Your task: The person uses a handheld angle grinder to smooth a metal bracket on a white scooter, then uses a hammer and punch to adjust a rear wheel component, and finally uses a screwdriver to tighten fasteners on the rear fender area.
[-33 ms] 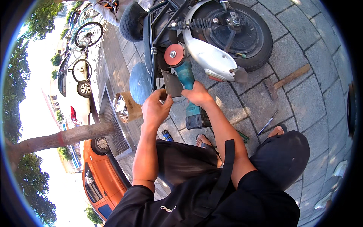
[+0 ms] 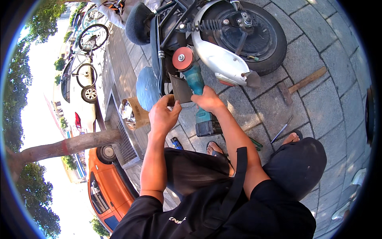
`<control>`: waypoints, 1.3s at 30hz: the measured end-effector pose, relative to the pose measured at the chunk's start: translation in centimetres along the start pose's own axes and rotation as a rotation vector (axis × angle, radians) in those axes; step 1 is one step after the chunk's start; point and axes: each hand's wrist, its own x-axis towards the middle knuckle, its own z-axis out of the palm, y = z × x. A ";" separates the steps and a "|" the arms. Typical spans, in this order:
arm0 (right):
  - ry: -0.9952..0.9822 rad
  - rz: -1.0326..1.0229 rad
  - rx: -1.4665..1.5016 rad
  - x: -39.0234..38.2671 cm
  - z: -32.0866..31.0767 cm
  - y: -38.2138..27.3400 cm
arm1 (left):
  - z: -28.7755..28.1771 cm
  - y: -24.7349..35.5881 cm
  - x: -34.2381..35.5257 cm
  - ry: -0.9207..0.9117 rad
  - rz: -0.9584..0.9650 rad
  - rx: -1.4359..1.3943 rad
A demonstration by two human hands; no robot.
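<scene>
A thin, dark grey flat plate (image 2: 181, 89) is held up between my two hands. My left hand (image 2: 162, 113) is closed, pinching its lower left corner between thumb and fingers. At the lower right edge my right hand (image 2: 209, 99) is closed, its thumb against the plate; its other fingers are partly hidden. Behind the plate and right hand is a teal cordless angle grinder (image 2: 195, 79) with a red disc (image 2: 183, 58) and a black battery (image 2: 208, 128). My right hand covers the middle of the grinder's body.
A scooter lies on its side, its rear wheel (image 2: 254, 40) and white fender (image 2: 221, 59) beyond my hands. A hammer (image 2: 302, 83) and a pen-like tool (image 2: 282, 129) lie right on the paving. Left are a blue bag (image 2: 147, 88), a cardboard box (image 2: 139, 113) and a tree trunk (image 2: 79, 142).
</scene>
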 end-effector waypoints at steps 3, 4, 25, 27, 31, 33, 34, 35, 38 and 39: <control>-0.048 -0.018 0.098 -1.0 0.0 -1.5 | -0.4 -0.4 0.0 -0.013 -0.015 -0.009; -0.049 -0.038 0.135 -1.2 0.0 -1.5 | -0.5 -0.3 0.1 -0.019 -0.019 0.010; -0.160 0.077 0.317 -1.2 0.5 -2.7 | 0.2 -2.0 0.1 -0.079 -0.005 -0.096; -0.153 0.066 0.295 -0.9 0.6 -2.6 | 0.2 -2.1 0.1 -0.079 -0.013 -0.115; -0.155 0.034 0.265 -0.2 0.8 -2.1 | 0.3 -1.9 0.1 -0.079 0.002 -0.109; -0.152 0.031 0.269 0.1 0.9 -1.9 | 0.3 -2.0 0.1 -0.081 0.026 -0.085; -0.156 0.030 0.270 0.0 1.0 -2.1 | 0.3 -1.9 0.1 -0.082 0.016 -0.095; -0.158 0.023 0.275 -0.1 1.0 -2.2 | 0.3 -1.9 0.1 -0.083 0.006 -0.105; -0.157 0.014 0.277 0.1 0.8 -2.1 | 0.3 -1.6 0.1 -0.087 -0.007 -0.106; -0.158 0.018 0.268 0.3 0.9 -2.0 | 0.3 -1.6 0.2 -0.088 -0.007 -0.101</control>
